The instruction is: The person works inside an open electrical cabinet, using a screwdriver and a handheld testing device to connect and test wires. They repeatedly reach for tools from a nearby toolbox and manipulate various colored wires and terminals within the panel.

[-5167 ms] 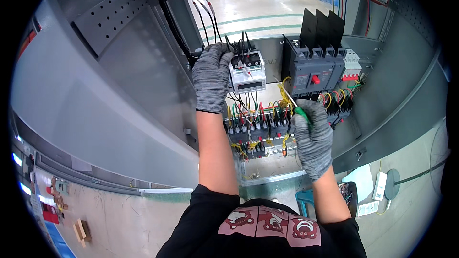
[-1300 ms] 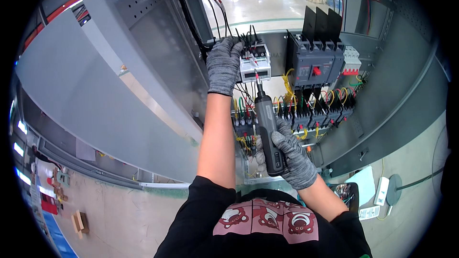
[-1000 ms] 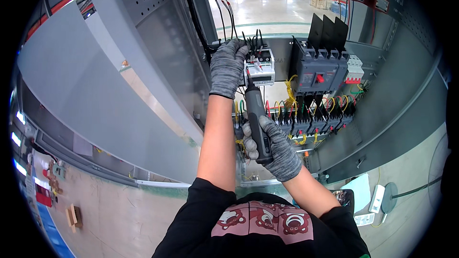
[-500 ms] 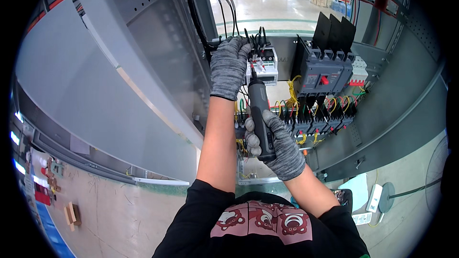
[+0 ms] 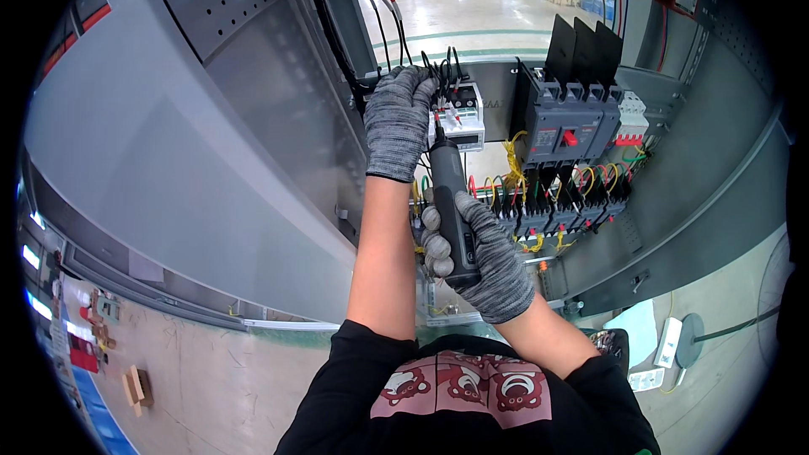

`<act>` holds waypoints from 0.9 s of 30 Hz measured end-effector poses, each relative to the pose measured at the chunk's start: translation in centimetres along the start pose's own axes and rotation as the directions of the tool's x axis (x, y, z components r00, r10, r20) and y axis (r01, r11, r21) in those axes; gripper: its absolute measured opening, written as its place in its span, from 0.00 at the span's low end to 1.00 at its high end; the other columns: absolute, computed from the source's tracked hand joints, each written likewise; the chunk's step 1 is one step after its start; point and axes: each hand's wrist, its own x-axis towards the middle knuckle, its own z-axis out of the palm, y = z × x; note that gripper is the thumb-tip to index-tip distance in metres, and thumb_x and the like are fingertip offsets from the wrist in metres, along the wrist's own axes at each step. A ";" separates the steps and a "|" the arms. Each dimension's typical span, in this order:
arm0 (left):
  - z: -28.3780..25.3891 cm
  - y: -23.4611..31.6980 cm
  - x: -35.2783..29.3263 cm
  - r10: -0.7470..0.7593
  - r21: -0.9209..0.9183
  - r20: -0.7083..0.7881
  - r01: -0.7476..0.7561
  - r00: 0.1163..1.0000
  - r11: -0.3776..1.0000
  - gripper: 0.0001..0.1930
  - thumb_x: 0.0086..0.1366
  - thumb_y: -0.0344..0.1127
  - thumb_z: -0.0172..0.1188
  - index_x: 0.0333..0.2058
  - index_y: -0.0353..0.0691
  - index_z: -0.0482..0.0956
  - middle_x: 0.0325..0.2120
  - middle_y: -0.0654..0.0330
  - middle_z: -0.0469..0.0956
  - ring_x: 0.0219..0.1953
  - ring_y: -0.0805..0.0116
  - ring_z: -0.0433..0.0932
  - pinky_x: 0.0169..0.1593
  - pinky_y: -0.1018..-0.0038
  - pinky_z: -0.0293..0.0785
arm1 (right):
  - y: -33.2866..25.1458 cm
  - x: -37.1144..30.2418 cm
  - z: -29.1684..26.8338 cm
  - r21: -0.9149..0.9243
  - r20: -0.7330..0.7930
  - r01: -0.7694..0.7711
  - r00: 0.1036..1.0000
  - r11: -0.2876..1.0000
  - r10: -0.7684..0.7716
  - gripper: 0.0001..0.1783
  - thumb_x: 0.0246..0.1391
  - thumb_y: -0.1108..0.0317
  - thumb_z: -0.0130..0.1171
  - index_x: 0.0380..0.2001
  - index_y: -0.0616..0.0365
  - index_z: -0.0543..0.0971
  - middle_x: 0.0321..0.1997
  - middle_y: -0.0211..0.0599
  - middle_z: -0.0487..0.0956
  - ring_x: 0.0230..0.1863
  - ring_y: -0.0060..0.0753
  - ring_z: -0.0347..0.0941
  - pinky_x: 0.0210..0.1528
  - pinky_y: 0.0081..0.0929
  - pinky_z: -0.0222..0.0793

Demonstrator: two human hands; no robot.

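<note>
My right hand (image 5: pixel 484 257), in a grey knit glove, is wrapped around a dark grey electric screwdriver (image 5: pixel 452 202). The tool leans up and away, its bit reaching the left side of a white meter module (image 5: pixel 462 128) on a rail in the metal cabinet. Beside that module my left hand (image 5: pixel 399 124), gloved the same way, has its fingers bent and closed among thin black wires (image 5: pixel 445 67); the fingertips are partly hidden, but they seem to pinch a black wire. More black wires with red ferrules (image 5: pixel 389 13) stand up loose beyond the left hand.
Right of the module sits a large grey circuit breaker (image 5: pixel 565 131) with black barrier plates, then a small white breaker (image 5: pixel 630 122). A row of smaller breakers (image 5: pixel 560 219) with coloured wires lies nearer. The cabinet's grey side panel (image 5: pixel 168 143) rises at left.
The whole view has shifted slightly, with the cabinet panel bulking larger at left. Both hands and the screwdriver keep about the same place at the module.
</note>
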 end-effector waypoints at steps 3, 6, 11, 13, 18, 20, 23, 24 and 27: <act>0.1 -0.1 -0.1 -0.019 0.008 -0.006 0.019 1.000 1.000 0.13 0.62 0.42 0.57 0.38 0.40 0.80 0.35 0.53 0.79 0.41 0.53 0.77 0.46 0.61 0.71 | -0.4 0.0 0.9 0.089 0.052 -0.015 0.999 0.996 0.010 0.17 0.66 0.55 0.44 0.47 0.58 0.68 0.35 0.32 0.73 0.28 0.22 0.70 0.24 0.19 0.70; 0.0 0.2 -0.2 -0.014 0.030 -0.008 0.014 1.000 0.999 0.13 0.62 0.43 0.56 0.38 0.40 0.80 0.35 0.53 0.79 0.41 0.53 0.76 0.47 0.61 0.71 | -0.5 0.2 1.7 0.151 0.118 -0.010 0.993 0.988 -0.008 0.17 0.66 0.56 0.44 0.46 0.59 0.67 0.36 0.32 0.72 0.29 0.22 0.69 0.26 0.18 0.71; -0.2 0.5 -0.1 0.009 0.070 -0.044 -0.006 0.999 0.998 0.13 0.61 0.39 0.59 0.39 0.36 0.81 0.35 0.51 0.81 0.39 0.56 0.80 0.46 0.68 0.73 | -0.3 0.4 1.6 0.133 0.077 -0.016 0.997 0.991 0.006 0.17 0.66 0.56 0.45 0.45 0.60 0.67 0.36 0.33 0.72 0.28 0.24 0.69 0.26 0.21 0.71; -0.2 0.2 -0.2 0.008 0.052 -0.041 -0.006 0.999 0.999 0.14 0.61 0.40 0.59 0.40 0.36 0.80 0.36 0.50 0.80 0.39 0.56 0.80 0.46 0.68 0.73 | 0.0 0.5 1.4 0.102 0.071 -0.014 0.997 0.995 0.007 0.17 0.66 0.56 0.45 0.45 0.60 0.67 0.35 0.32 0.72 0.28 0.25 0.69 0.26 0.22 0.71; -0.6 0.7 -0.2 0.050 0.077 -0.034 -0.048 0.998 0.996 0.14 0.61 0.39 0.58 0.40 0.36 0.80 0.36 0.49 0.80 0.40 0.54 0.78 0.47 0.66 0.72 | -0.1 0.7 1.5 0.010 0.028 -0.003 1.000 1.000 0.003 0.16 0.65 0.55 0.46 0.38 0.59 0.69 0.26 0.34 0.71 0.25 0.28 0.69 0.25 0.23 0.69; -0.5 0.7 -0.3 0.059 0.103 -0.032 -0.056 0.998 0.993 0.12 0.62 0.38 0.57 0.39 0.36 0.80 0.36 0.49 0.79 0.41 0.53 0.78 0.47 0.65 0.72 | -0.3 0.8 1.6 -0.060 0.002 0.010 1.000 0.998 -0.010 0.16 0.65 0.55 0.46 0.37 0.58 0.70 0.24 0.34 0.70 0.23 0.28 0.69 0.25 0.23 0.69; -0.4 0.3 -0.3 0.040 -0.006 -0.076 -0.040 0.996 0.999 0.11 0.63 0.37 0.56 0.39 0.37 0.79 0.37 0.49 0.79 0.41 0.53 0.78 0.47 0.65 0.72 | -0.1 0.8 1.9 -0.226 -0.053 0.029 0.998 0.974 -0.042 0.14 0.64 0.56 0.48 0.36 0.56 0.71 0.22 0.34 0.72 0.20 0.30 0.69 0.23 0.25 0.69; -0.4 0.2 -0.4 0.051 0.014 -0.098 -0.050 0.994 0.999 0.11 0.63 0.37 0.56 0.39 0.37 0.79 0.37 0.49 0.79 0.41 0.53 0.78 0.47 0.64 0.72 | 0.1 0.9 1.9 -0.260 -0.072 0.027 0.996 0.965 -0.048 0.13 0.63 0.56 0.49 0.36 0.56 0.71 0.22 0.34 0.72 0.19 0.30 0.70 0.23 0.26 0.69; -0.3 0.6 -0.3 0.066 0.047 -0.076 -0.063 0.995 0.997 0.11 0.63 0.37 0.56 0.40 0.37 0.79 0.37 0.49 0.79 0.42 0.53 0.77 0.47 0.64 0.72 | 0.2 1.1 1.6 -0.269 -0.074 0.041 0.995 0.962 -0.063 0.11 0.63 0.58 0.51 0.36 0.55 0.71 0.22 0.34 0.73 0.19 0.31 0.71 0.22 0.26 0.70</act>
